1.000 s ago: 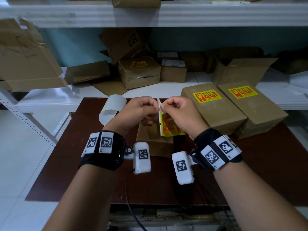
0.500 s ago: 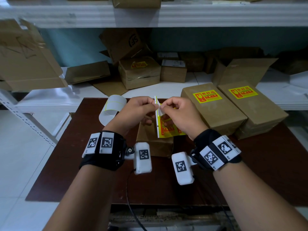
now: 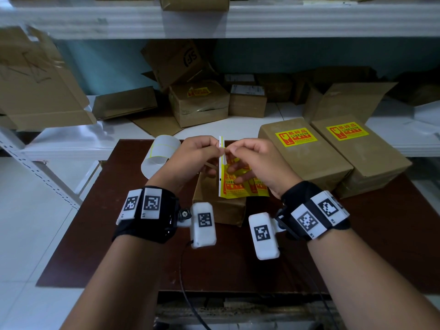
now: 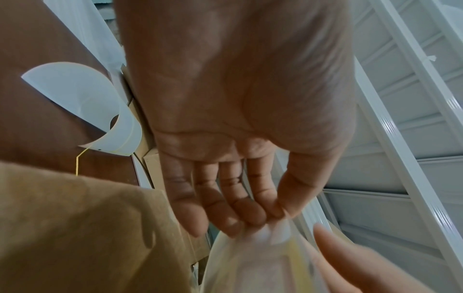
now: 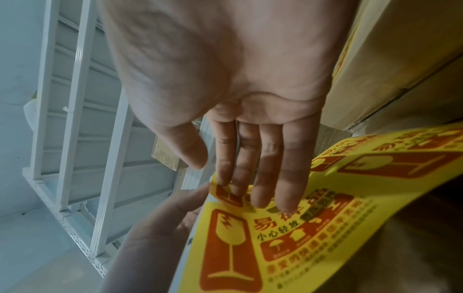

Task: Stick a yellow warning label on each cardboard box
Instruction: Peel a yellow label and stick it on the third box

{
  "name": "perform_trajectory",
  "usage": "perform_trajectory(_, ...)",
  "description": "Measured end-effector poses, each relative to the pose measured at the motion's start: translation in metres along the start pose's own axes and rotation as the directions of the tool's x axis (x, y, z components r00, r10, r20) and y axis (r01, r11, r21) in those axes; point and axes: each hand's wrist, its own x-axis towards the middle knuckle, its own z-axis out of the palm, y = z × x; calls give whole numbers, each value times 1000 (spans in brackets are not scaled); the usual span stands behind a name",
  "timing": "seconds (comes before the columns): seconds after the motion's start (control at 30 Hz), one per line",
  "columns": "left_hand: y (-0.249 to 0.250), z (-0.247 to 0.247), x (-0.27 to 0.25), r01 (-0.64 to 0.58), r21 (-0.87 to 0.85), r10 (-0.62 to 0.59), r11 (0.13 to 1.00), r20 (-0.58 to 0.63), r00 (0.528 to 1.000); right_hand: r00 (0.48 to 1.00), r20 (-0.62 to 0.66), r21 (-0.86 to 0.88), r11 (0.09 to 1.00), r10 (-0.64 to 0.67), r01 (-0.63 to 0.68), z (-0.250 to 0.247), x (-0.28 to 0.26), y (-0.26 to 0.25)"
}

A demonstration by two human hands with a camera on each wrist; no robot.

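Both hands are busy with one strip: my left hand (image 3: 197, 153) pinches the white backing edge of the label strip (image 3: 234, 184) between thumb and fingertips, while my right hand (image 3: 257, 163) works at the strip's top corner with its forefinger and thumb, the other fingers (image 5: 283, 178) lying straight along the printed yellow face. So the hold is narrow on both sides, a fine pinch, not a full clasp. From the head view I take in the dark brown table (image 3: 123, 246) first, with two cardboard boxes at my right, the nearer labelled box (image 3: 307, 158) and the farther labelled box (image 3: 362, 148), each already carrying its yellow sticker on top. Directly under my hands lies the unlabelled box (image 3: 223, 210), its top bare as far as I can see past the strip. Beyond my left hand a curl of spent backing paper (image 3: 159, 153) rests on the table. I judge the step in hand to be peeling: the right wrist view shows one corner of a yellow label (image 5: 225, 193) lifted off the sheet beneath the forefinger. Whether it is truly free of the backing I cannot tell. Next I would need to draw that corner away steadily, keeping the adhesive side from folding on itself, then carry the label down flat onto the bare box and smooth it.
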Motion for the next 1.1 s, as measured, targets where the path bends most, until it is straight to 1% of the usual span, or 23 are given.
perform_trajectory(0.17, -1, 2, 0, -30, 16, 29, 999, 50, 998, 997, -68, -42, 999, -28, 25, 2, 1, 2)
perform_trajectory(0.37, -3, 1, 1, -22, 3, 22, 1000, 44, 999, 996, -83, -60, 998, -20, 15, 0, 2, 3)
perform_trajectory(0.6, -5, 0, 2, -17, 26, 15, 1000, 68, 998, 994, -112, -93, 996, -18, 7, 2, 5, 4)
perform_trajectory(0.77, -3, 0, 2, -10, 24, 8, 1000, 47, 999, 988, -153, -141, 990, -28, 7, 2, 7, 4)
perform_trajectory(1.0, -3, -4, 0, 0, 2, -1, 1000, 31, 1000, 986, -166, -130, 991, -4, -18, 0, 5, 1)
perform_trajectory(1.1, -2, -4, 0, 5, -2, -5, 1000, 3, 1000, 984, -180, -123, 992, -3, -20, -1, 4, 1)
